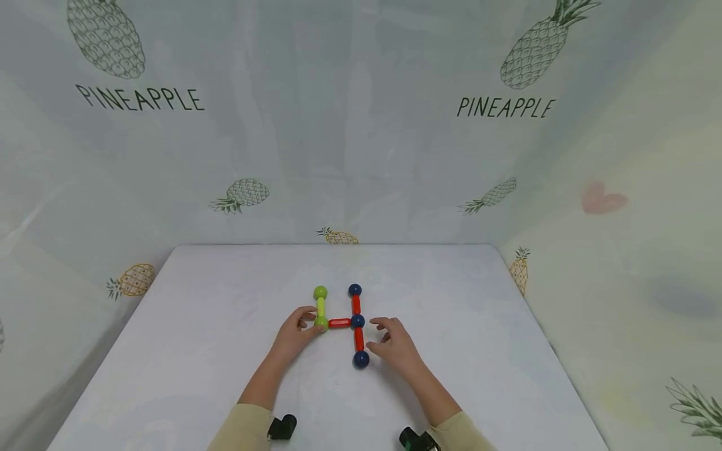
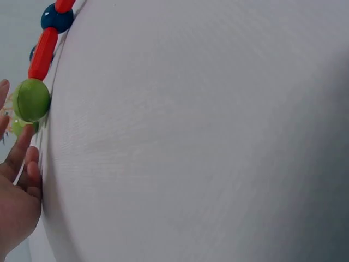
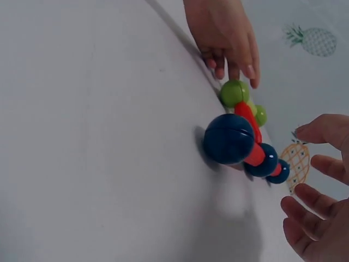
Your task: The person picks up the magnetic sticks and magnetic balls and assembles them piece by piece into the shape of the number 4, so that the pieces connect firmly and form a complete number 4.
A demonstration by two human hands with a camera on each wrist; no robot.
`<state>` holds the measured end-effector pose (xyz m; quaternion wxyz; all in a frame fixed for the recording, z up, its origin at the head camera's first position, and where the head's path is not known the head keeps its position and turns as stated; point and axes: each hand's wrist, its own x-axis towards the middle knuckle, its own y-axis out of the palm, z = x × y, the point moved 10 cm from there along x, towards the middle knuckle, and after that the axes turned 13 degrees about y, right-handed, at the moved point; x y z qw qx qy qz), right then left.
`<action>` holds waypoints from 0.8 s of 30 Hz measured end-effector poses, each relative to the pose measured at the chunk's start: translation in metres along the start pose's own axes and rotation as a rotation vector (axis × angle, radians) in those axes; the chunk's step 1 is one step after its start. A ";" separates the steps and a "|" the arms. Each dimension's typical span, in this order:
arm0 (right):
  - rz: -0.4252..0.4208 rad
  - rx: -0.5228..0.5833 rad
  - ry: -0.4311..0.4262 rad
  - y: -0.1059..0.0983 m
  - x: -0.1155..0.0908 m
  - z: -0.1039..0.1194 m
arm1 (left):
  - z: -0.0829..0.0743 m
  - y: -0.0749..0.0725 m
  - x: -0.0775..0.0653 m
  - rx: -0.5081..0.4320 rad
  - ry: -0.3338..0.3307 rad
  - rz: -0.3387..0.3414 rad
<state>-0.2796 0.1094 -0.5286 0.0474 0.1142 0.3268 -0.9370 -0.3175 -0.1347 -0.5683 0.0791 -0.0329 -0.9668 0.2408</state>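
Observation:
On the white table lies a joined figure of toy balls and rods. Two green balls, one of them the near green ball [image 1: 321,323], are linked by a yellow-green rod [image 1: 321,307]. A red rod [image 1: 340,323] runs from the near green ball to the middle blue ball [image 1: 358,321]. Two more red rods lead from there to a far blue ball [image 1: 355,290] and a near blue ball [image 1: 361,359]. My left hand [image 1: 297,330] has its fingertips right at the near green ball, fingers loosely extended. My right hand [image 1: 397,344] hovers beside the blue-ball side, fingers spread, holding nothing.
The white table [image 1: 225,376] stands against a pale curtain [image 1: 361,125] printed with pineapples. Black wrist-worn devices, including the left one [image 1: 283,427], sit at both cuffs near the front. The tabletop's far edge runs straight behind the figure.

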 end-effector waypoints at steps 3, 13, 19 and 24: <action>-0.037 -0.009 -0.004 -0.012 0.005 0.005 | -0.002 -0.005 0.000 -0.011 -0.002 -0.004; -0.151 -0.100 -0.107 -0.051 0.010 0.020 | -0.013 -0.018 0.006 0.031 0.036 0.027; -0.221 -0.157 -0.199 -0.071 0.003 0.028 | -0.025 -0.029 0.006 0.064 0.088 0.051; -0.265 -0.200 -0.268 -0.086 -0.004 0.030 | -0.036 -0.040 0.005 0.119 0.116 0.067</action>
